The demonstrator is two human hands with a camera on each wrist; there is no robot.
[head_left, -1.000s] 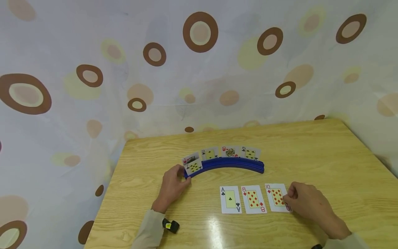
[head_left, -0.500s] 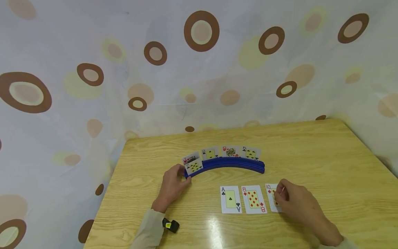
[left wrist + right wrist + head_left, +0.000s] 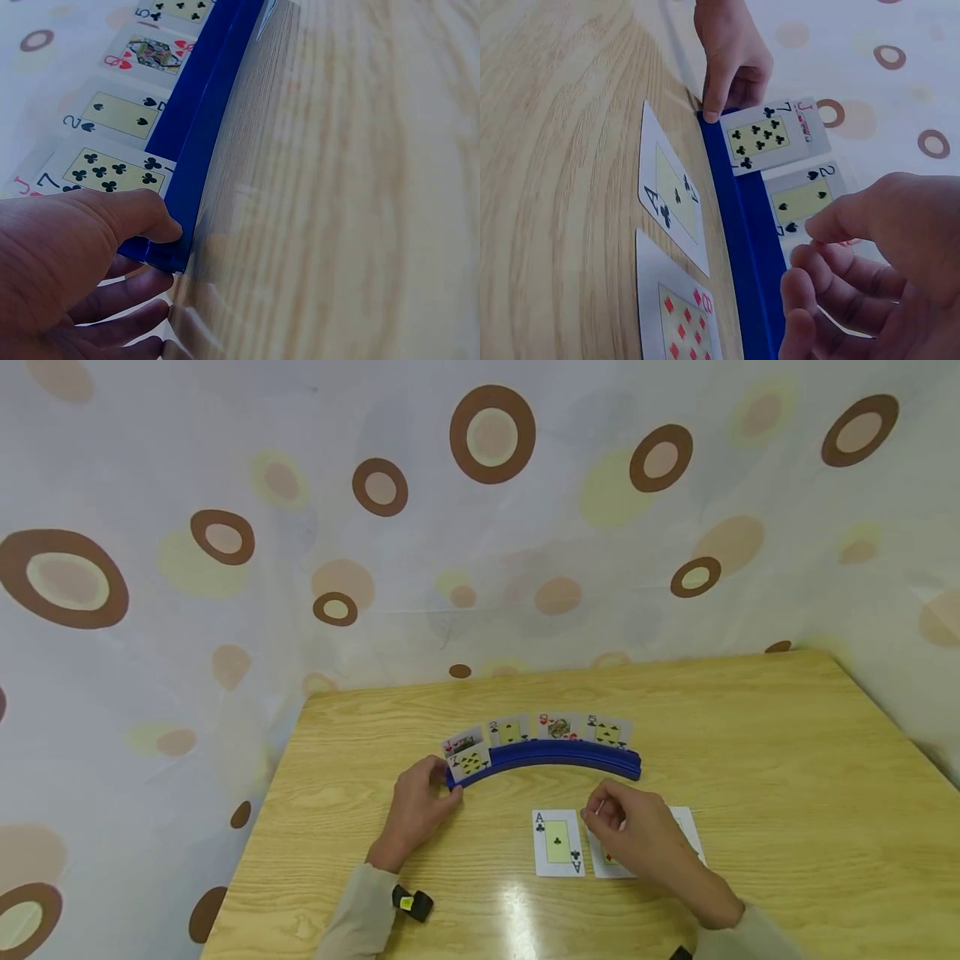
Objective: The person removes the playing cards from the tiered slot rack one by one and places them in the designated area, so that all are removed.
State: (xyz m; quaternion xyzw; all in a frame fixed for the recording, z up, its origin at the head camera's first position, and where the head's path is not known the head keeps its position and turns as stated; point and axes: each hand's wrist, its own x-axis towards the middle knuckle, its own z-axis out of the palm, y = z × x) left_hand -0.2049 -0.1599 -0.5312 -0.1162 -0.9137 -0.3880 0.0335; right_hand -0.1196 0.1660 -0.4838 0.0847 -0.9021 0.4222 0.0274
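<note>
My left hand (image 3: 416, 802) grips the left end of a curved blue card holder (image 3: 555, 753), its thumb on the front face. In the holder stand a seven of clubs (image 3: 470, 763) before a jack (image 3: 806, 124), then a two of spades (image 3: 120, 112), a queen of hearts (image 3: 150, 54) and a five of clubs (image 3: 609, 732). My right hand (image 3: 645, 839) hovers over the row of cards, fingers loosely curled, holding nothing. Beneath it the eight of diamonds (image 3: 682, 319) and ten of diamonds (image 3: 686, 827) are partly covered. The ace of clubs (image 3: 557, 852) lies face up in full view.
A light wood table (image 3: 360, 727) bears everything. Behind it hangs a pale curtain (image 3: 420, 560) with brown ring patterns. A black strap (image 3: 412, 904) with a yellow mark is by the left sleeve.
My right hand has moved left from the ten of diamonds to above the eight of diamonds, uncovering part of the ten. The left hand has stayed on the holder.
</note>
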